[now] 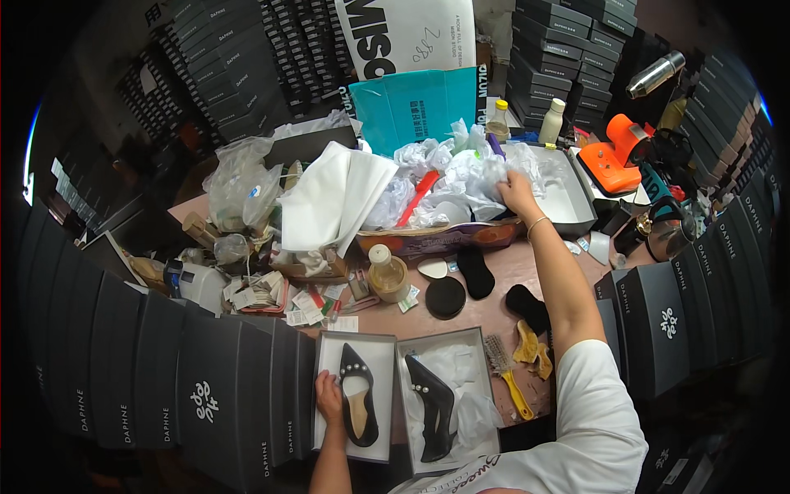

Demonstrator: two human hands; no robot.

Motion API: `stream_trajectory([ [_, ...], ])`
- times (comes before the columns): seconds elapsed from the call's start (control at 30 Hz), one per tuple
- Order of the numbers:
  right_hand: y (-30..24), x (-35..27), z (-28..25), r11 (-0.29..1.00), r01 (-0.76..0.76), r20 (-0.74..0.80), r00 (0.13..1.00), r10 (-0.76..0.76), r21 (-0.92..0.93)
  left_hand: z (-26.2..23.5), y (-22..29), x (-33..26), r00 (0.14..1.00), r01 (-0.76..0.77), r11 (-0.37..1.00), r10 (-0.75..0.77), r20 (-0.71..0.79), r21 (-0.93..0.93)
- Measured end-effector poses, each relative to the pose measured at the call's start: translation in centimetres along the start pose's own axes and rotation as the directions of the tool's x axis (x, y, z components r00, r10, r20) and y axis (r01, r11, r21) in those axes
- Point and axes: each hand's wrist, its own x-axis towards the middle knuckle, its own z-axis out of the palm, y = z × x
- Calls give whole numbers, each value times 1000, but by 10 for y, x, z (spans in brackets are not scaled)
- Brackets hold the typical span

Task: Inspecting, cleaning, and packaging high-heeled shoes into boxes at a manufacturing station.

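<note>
My left hand point(329, 398) grips the left edge of a grey shoe box half point(327, 350), its fingers over the wall. In that half lies a black pointed shoe point(368, 417) with pearl beads, its pale insole facing up. Beside it, the other box half point(477, 346) holds the second black shoe point(439, 412) on its side, with white tissue paper point(469, 383) next to it. My right arm stretches far forward. There my right hand point(517, 196) is closed on crumpled tissue paper point(485, 177) at the right side of a filled carton point(436, 240); its fingertips are partly hidden.
A red-handled brush point(418, 198) lies on the paper pile. Nearer stand a bottle point(387, 276), a round black tin point(445, 297), black insoles point(475, 273) and a yellow brush point(516, 393). An orange tape dispenser point(611, 165) is at far right. Stacked dark shoe boxes point(222, 387) flank both sides.
</note>
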Motion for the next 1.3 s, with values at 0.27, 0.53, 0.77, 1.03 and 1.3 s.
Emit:
stream_trajectory([
  [0.27, -31, 5, -33, 745, -244, 16, 954, 299, 621, -2, 4, 1, 1000, 14, 1000, -14, 9, -1],
  [0.53, -39, -21, -35, 540, -120, 28, 984, 175, 833, -1, 10, 3, 1000, 14, 999, -14, 22, -39],
  [0.77, -140, -175, -77, 581, -143, 322, 921, -219, 802, -80, 72, 12, 991, 131, 888, -118, 56, -440],
  [1.03, -210, -360, -61, 325, -462, 558, 756, -342, 825, -112, 245, -15, 919, 286, 418, 136, 370, -862],
  [1.3, -136, -411, -79, 272, -526, 528, 846, 71, 806, -133, 194, -52, 878, 396, 57, -317, 359, -917],
])
